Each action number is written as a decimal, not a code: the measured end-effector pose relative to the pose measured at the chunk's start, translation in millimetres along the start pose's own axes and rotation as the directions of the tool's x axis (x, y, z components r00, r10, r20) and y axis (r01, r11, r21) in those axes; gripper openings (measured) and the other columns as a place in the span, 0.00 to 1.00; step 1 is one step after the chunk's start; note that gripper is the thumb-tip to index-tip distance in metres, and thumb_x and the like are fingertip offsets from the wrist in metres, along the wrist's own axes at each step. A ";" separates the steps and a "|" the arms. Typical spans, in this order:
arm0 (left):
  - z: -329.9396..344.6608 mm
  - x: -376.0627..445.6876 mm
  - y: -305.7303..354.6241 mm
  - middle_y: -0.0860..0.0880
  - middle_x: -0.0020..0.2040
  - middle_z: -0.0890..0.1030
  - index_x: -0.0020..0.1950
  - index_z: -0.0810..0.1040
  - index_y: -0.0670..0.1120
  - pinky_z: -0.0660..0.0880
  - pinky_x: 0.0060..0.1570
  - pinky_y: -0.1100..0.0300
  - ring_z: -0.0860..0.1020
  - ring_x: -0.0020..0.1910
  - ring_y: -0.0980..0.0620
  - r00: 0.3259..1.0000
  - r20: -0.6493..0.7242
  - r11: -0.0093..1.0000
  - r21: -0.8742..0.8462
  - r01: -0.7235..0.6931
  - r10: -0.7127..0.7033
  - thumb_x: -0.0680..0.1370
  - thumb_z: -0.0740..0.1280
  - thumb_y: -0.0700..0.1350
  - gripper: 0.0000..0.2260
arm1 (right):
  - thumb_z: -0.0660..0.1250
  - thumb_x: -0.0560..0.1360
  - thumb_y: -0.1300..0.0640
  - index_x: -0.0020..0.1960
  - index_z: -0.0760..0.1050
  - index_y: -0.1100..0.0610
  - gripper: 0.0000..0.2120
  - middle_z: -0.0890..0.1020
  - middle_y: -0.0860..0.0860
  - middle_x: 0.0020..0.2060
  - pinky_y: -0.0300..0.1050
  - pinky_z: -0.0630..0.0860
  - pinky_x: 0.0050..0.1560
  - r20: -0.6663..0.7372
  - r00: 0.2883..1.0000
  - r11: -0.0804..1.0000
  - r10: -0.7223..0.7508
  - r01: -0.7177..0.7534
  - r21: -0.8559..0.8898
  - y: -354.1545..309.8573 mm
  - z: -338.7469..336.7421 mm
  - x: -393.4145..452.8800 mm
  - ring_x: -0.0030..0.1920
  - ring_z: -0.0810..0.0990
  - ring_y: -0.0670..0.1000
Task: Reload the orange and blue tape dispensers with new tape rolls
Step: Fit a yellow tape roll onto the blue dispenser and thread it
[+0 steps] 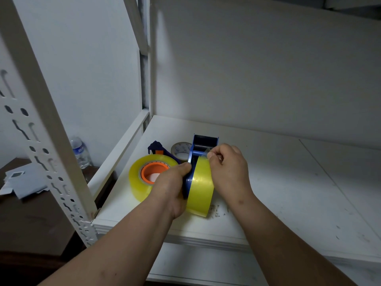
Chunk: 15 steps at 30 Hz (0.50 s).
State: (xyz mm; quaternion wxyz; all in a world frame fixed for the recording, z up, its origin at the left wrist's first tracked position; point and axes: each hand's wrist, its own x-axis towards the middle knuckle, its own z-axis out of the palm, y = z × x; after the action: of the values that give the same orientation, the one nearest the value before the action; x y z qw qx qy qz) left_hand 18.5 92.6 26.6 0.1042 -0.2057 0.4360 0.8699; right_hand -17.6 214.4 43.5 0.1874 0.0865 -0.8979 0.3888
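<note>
**Head view: both hands on the blue dispenser**

Head camera looks down along two bare forearms to a white shelf (278, 182) in a metal rack. Nearest, the left hand (171, 186) grips the blue tape dispenser (194, 153) from the left side, thumb curled against its frame. A yellow tape roll (201, 186) sits upright in that dispenser, between the two hands. The right hand (228, 170) rests against the roll's right side, and its fingers (214, 155) pinch the clear tape end at the top of the roll. Just left of the left hand, a second yellow roll (138, 178) lies on the shelf, mounted on the orange tape dispenser (152, 172). Behind it stands a small used tape roll (181, 150) with a printed core. Farther left, beyond the rack post (41, 120), a water bottle (80, 151) stands on a dark cabinet (31, 213).
</note>
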 end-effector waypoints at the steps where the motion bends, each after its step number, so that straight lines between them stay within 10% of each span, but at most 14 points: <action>1: -0.3 2.3 1.0 0.39 0.55 0.84 0.60 0.79 0.40 0.80 0.49 0.47 0.82 0.50 0.40 0.999 -0.039 1.000 0.012 -0.028 0.029 0.81 0.62 0.44 0.12 | 0.63 0.76 0.57 0.40 0.72 0.50 0.07 0.75 0.50 0.43 0.43 0.67 0.42 -0.003 1.000 1.000 0.003 -0.003 0.000 0.3 -0.8 -0.1 0.42 0.73 0.47; 6: -2.4 11.6 1.7 0.52 0.34 0.86 0.48 0.81 0.49 0.78 0.30 0.59 0.82 0.40 0.49 0.971 -0.133 0.976 0.117 -0.182 0.197 0.82 0.60 0.40 0.11 | 0.61 0.77 0.57 0.41 0.71 0.53 0.06 0.76 0.51 0.44 0.48 0.72 0.46 -0.018 0.999 0.999 0.027 -0.027 -0.032 3.0 -4.6 -0.2 0.43 0.73 0.49; 15: -2.6 2.0 -10.1 0.48 0.48 0.85 0.57 0.78 0.50 0.77 0.37 0.61 0.84 0.45 0.51 0.932 0.037 0.899 0.252 -0.359 0.361 0.71 0.76 0.51 0.18 | 0.62 0.75 0.55 0.39 0.70 0.54 0.07 0.71 0.48 0.40 0.51 0.75 0.47 0.039 0.997 0.987 0.063 -0.056 -0.153 -4.6 -4.7 12.1 0.42 0.75 0.54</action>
State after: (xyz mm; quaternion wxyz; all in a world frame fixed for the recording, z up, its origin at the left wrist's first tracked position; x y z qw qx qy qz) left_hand 21.1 96.6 17.1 -0.0351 -0.1111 0.5751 0.8098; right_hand -26.0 214.6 54.4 0.1622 0.0536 -0.9309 0.3228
